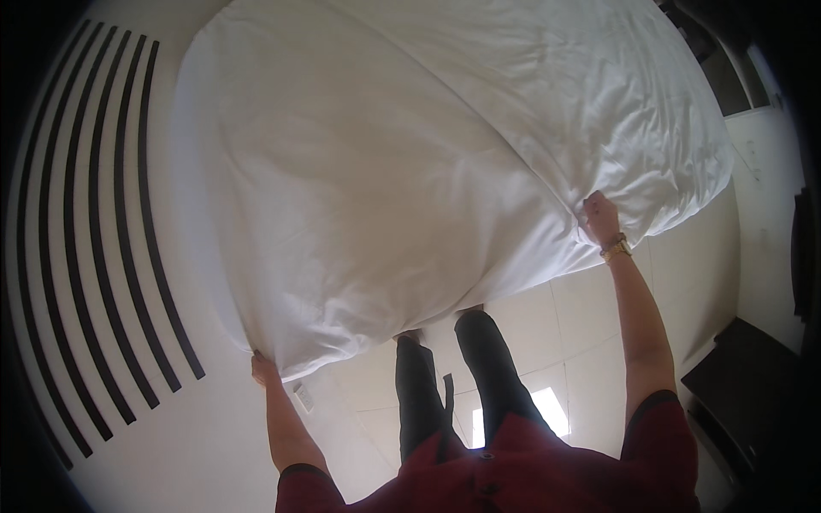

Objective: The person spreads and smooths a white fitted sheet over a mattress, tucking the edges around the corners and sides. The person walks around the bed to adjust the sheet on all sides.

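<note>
A large white bed cover (pixel 385 179) spreads over a bed in front of me, smooth toward the left and creased on the right. A long fold runs diagonally across it, down to my right hand (pixel 600 217). That hand is closed around the cloth near the bed's close edge, a gold-coloured watch on its wrist. At the near left corner my left hand (pixel 264 368) is closed on the cover's edge, its fingers partly hidden. Both arms are spread wide apart.
Dark curved-looking strips (pixel 128 214) line the pale wall at left, where a white socket (pixel 304 397) sits low near the left hand. A dark piece of furniture (pixel 742 389) stands at right. Pale floor tiles (pixel 547 316) lie around my legs, with a bright light patch.
</note>
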`<state>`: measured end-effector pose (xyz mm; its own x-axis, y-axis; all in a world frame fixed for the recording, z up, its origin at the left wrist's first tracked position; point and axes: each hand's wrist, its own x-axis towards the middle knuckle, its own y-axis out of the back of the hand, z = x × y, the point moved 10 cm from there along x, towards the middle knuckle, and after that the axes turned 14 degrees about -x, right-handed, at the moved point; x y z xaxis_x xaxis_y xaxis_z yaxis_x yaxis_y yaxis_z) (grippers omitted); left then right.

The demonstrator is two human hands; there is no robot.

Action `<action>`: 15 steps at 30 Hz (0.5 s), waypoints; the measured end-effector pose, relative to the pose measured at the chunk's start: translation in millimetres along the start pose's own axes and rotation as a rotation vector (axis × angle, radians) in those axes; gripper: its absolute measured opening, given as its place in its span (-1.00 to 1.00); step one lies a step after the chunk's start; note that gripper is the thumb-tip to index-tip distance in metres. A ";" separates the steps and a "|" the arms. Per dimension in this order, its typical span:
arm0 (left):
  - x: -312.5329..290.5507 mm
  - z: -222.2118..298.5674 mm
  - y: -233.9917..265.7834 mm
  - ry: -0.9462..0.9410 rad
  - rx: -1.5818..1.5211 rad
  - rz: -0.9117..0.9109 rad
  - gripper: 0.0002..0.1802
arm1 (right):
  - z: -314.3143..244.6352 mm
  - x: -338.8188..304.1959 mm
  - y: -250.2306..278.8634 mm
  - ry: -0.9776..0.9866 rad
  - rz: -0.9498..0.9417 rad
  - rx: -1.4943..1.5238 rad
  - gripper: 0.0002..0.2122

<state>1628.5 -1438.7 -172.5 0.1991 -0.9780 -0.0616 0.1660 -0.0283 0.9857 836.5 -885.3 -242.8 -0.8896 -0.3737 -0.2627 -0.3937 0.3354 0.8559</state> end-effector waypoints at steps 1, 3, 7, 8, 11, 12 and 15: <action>0.9 1.0 -3.4 -0.011 -0.009 -0.043 -0.46 | 17.7 -1.4 6.9 -0.158 -0.011 0.063 -0.88; -0.7 -0.5 -5.5 0.017 -0.031 -0.041 -0.47 | 2.1 -2.1 17.9 -0.023 0.040 0.081 -0.87; -13.1 10.0 -18.0 -0.005 -0.054 -0.050 -0.47 | -44.8 -5.3 -7.7 0.190 0.127 -0.019 -0.94; -15.8 11.2 -19.7 0.003 -0.053 -0.045 -0.47 | -54.1 -3.9 -25.2 0.218 0.081 -0.151 -0.93; -17.2 14.5 -16.7 -0.007 -0.049 -0.031 -0.45 | -51.7 0.0 -40.3 0.124 0.104 -0.191 -0.93; -15.5 13.7 -12.6 -0.005 -0.047 -0.017 -0.44 | -50.7 0.1 -40.9 0.133 0.085 -0.118 -0.95; -8.0 8.7 -6.6 0.010 -0.023 -0.058 -0.45 | -43.0 -1.7 -12.2 0.162 0.135 -0.086 -0.94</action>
<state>1617.4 -1432.5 -177.1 0.1983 -0.9728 -0.1198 0.1996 -0.0796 0.9766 852.7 -925.9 -233.7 -0.8812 -0.4669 -0.0737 -0.2460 0.3200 0.9149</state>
